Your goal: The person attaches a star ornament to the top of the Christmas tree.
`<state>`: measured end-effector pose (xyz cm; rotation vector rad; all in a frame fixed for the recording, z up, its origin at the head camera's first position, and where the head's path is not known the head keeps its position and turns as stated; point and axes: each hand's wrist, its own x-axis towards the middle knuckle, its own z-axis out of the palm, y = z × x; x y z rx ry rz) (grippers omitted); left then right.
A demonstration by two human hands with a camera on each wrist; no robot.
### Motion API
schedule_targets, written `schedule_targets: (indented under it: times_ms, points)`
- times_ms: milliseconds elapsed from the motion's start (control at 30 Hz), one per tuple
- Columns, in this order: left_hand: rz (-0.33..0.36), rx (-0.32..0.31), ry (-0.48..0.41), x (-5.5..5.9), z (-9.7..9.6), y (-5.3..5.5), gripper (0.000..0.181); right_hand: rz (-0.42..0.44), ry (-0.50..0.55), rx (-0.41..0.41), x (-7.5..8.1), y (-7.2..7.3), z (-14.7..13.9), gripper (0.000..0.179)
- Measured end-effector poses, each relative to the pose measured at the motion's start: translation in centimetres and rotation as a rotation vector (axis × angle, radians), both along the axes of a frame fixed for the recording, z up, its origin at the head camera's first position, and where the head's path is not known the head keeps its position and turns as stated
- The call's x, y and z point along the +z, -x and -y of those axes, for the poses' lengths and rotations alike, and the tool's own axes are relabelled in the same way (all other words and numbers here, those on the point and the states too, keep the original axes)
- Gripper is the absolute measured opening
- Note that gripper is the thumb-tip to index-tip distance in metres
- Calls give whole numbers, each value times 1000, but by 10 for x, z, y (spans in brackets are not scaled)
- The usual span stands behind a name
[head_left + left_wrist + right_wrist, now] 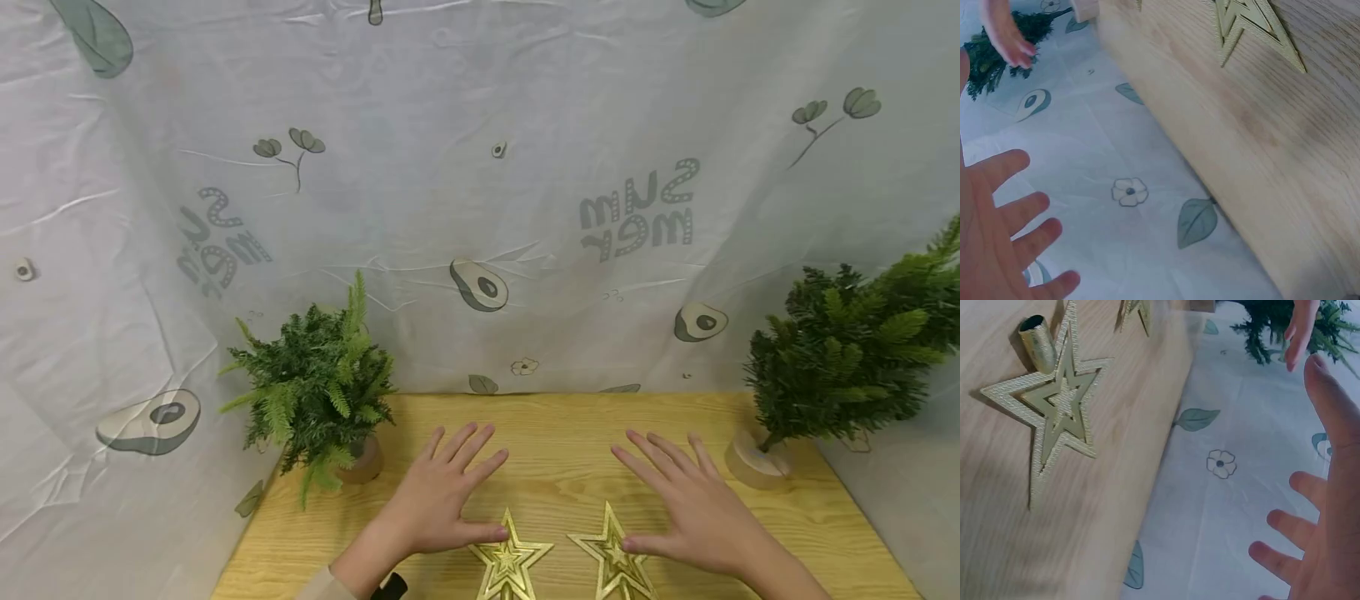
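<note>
Two gold glitter star tree toppers lie on the wooden table near its front. My left hand [442, 492], fingers straight and spread, hovers by the left star [507, 560], its thumb overlapping the star's upper point in the head view. Likewise spread, my right hand [697, 508] is beside the right star [611, 550], the thumb overlapping its right side. Neither hand holds anything. In the right wrist view a star topper [1063, 400] shows its hollow tube base [1038, 344]. Part of a star [1260, 25] appears at the top of the left wrist view.
A small artificial fir tree [315, 392] on a round wooden base [363, 462] stands at the table's left. Another tree [847, 358] leans on its wooden base [757, 462] at the right. A printed cloth [420, 208] hangs behind the wooden table [555, 433] and along its sides.
</note>
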<state>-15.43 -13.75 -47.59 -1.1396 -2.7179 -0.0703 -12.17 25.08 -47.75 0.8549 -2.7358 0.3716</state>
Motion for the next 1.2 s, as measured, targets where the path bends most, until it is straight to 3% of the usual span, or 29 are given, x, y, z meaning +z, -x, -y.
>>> schedule_targets:
  times_ms: [267, 367, 533, 667, 900, 967, 1100, 1200]
  points:
    - [67, 53, -117, 19, 4, -10, 76, 47, 50, 3, -14, -6, -6, 98]
    - [66, 72, -157, 25, 7, -13, 74, 101, 64, -11, -22, -8, -11, 98]
    - [4, 90, -248, 32, 14, -16, 69, 253, 73, -40, -39, -11, -23, 99]
    - [-42, 95, -335, 37, 19, -18, 63, 332, 92, -8, -56, -12, -33, 92]
    - [-136, 119, -453, 51, 30, -17, 58, 291, 63, 29, -93, -9, -45, 81]
    - [-156, 126, -487, 56, 33, -17, 56, 314, 55, 30, -102, -8, -48, 78]
    - [-203, 138, -555, 70, 41, -20, 52, 358, 17, 41, -117, -5, -53, 79]
    - [-250, 142, -592, 82, 47, -22, 50, 321, -14, 55, -126, -2, -56, 81]
